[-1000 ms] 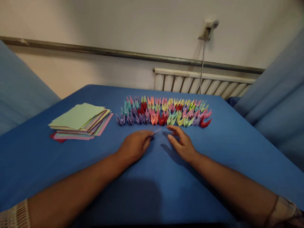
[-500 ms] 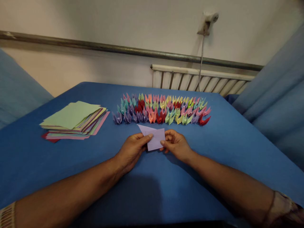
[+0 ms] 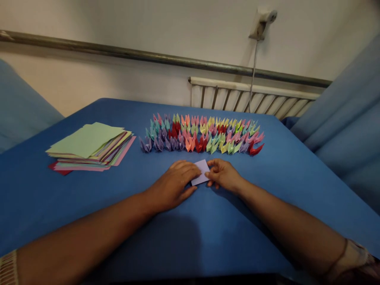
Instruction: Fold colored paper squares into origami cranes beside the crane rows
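A folded lilac sheet of origami paper (image 3: 202, 170) lies between my hands near the middle of the blue table. My left hand (image 3: 179, 182) rests palm down over its left part, fingers stretched out, and hides that side. At the paper's right edge, my right hand (image 3: 222, 174) pinches it between thumb and fingers. Just beyond stand rows of folded paper cranes (image 3: 208, 136) in purple, red, pink, yellow, green and blue.
A stack of coloured paper sheets (image 3: 86, 140), pale green on top, lies on the left of the blue table (image 3: 258, 245). Behind are a wall pipe (image 3: 142, 53), a radiator (image 3: 237, 89) and a socket with a cable (image 3: 261, 29). Blue curtains (image 3: 350, 103) hang at both sides.
My left hand has gone from pinching the lilac paper to lying flat over its left part, covering the pointed flap. The right hand has shifted slightly right and still pinches the edge.
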A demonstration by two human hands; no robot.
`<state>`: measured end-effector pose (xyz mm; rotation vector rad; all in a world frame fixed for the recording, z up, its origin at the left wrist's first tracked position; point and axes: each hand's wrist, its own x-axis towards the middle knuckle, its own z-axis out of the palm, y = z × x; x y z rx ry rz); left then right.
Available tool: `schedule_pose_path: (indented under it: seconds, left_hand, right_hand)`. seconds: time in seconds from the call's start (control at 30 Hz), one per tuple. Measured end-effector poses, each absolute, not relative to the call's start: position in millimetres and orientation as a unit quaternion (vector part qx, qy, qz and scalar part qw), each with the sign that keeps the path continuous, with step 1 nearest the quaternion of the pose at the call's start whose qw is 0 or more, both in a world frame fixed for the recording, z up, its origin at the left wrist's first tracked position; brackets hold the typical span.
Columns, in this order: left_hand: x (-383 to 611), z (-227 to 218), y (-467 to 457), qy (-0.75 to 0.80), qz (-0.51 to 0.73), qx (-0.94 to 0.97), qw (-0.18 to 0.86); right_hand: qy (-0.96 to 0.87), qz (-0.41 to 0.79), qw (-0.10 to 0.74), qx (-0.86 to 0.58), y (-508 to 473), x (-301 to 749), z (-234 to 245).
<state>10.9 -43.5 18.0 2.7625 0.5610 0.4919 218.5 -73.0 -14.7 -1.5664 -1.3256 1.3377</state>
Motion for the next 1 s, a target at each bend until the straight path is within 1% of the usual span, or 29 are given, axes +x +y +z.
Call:
schedule_pose_path:
  seconds: [0.07,0.13,0.17,0.23,0.37,0.43,0.63,0.77,1.0]
  left_hand:
    - [13,13,-41,0.211,0.14,0.957,0.139]
    - [14,10,-40,0.219,0.124,0.957,0.144]
    - [15,9,-39,0.219,0.122,0.957,0.146]
    - [14,8,-38,0.218,0.129,0.956,0.151]
    - [14,8,-37,0.199,0.153,0.953,0.168]
    - [13,9,-36,0.191,0.157,0.953,0.176]
    - [13,7,-30,0.209,0.142,0.951,0.177]
    - [16,4,-27,0.23,0.147,0.948,0.166]
    - [17,3,-28,0.237,0.161,0.94,0.186]
  right_hand:
    - [-0.58,0.392,0.299,-0.648,-77,224,-12]
    - [-0.66,0.236,0.286,-0.653,-82,228,-8]
    - [-0.687,0.184,0.281,-0.645,-85,230,-6]
    - [-0.729,0.134,0.267,-0.616,-90,231,-3]
    - [-0.81,0.14,0.21,-0.529,-92,230,1]
    - [-0.826,0.151,0.188,-0.509,-90,230,1]
    - [-0.816,0.188,0.19,-0.513,-82,236,-1]
    - [-0.816,0.176,0.192,-0.516,-80,238,-4]
    - [-0.817,0.17,0.202,-0.513,-78,237,-7]
